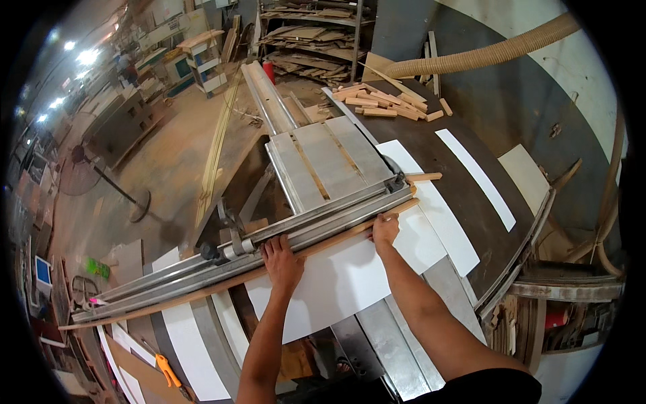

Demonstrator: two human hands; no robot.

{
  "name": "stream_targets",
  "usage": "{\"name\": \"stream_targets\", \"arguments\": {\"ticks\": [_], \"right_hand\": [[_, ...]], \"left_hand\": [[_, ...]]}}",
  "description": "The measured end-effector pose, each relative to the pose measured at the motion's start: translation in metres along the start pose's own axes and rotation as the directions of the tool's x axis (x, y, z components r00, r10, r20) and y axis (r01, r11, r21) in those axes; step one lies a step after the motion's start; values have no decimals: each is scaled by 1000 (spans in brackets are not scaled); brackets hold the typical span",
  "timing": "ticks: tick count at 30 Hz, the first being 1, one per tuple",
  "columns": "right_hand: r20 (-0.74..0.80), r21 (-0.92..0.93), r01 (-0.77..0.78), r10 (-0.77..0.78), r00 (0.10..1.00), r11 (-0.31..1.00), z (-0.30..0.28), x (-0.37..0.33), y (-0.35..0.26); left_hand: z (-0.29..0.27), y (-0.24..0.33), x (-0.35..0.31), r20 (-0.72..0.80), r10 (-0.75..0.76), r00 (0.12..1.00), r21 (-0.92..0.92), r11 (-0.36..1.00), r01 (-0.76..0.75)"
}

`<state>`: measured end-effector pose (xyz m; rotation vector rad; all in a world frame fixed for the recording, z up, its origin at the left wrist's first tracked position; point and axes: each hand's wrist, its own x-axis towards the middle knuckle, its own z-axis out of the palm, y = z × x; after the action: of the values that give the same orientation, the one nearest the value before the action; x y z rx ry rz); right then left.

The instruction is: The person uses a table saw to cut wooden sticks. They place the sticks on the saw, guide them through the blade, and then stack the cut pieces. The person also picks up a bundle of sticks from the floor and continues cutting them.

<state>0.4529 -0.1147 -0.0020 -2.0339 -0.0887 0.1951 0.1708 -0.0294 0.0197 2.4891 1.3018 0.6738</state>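
Note:
A long, thin wooden strip (pixel 336 237) lies along the near side of the metal crosscut fence (pixel 316 227) of a sliding table saw. My left hand (pixel 281 264) is closed around the strip at mid-length, its fingertips reaching over onto the fence. Nearer the strip's right end, my right hand (pixel 384 231) grips it with curled fingers. Just past that end, a short wooden piece (pixel 425 176) sticks out beside the fence. White panels (pixel 330 289) lie beneath the strip and my forearms. The saw's grooved sliding table (pixel 330 161) is beyond the fence.
Small wood offcuts (pixel 387 102) are piled at the far right, near a ribbed hose (pixel 484 57). A narrow white strip (pixel 476 178) rests on the dark tabletop. An orange air gun (pixel 166 372) lies at the lower left. A pedestal fan (pixel 79 158) and stacked shelves (pixel 309 44) stand beyond.

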Motion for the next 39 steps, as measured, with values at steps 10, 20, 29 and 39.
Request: {"name": "stream_targets", "arguments": {"ticks": [10, 20, 29, 39], "right_hand": [[311, 183, -105, 44, 949, 977, -22, -4, 39], [49, 494, -52, 32, 998, 868, -142, -111, 124], [-89, -437, -32, -7, 996, 899, -248, -167, 206], [188, -841, 372, -434, 881, 392, -300, -154, 285]], "left_hand": [[-7, -19, -27, 179, -42, 983, -60, 997, 53], [-150, -56, -186, -186, -334, 924, -268, 922, 280], [-244, -212, -221, -367, -930, 23, -542, 234, 807], [-262, -298, -226, 347, -937, -29, -925, -338, -174]]}}
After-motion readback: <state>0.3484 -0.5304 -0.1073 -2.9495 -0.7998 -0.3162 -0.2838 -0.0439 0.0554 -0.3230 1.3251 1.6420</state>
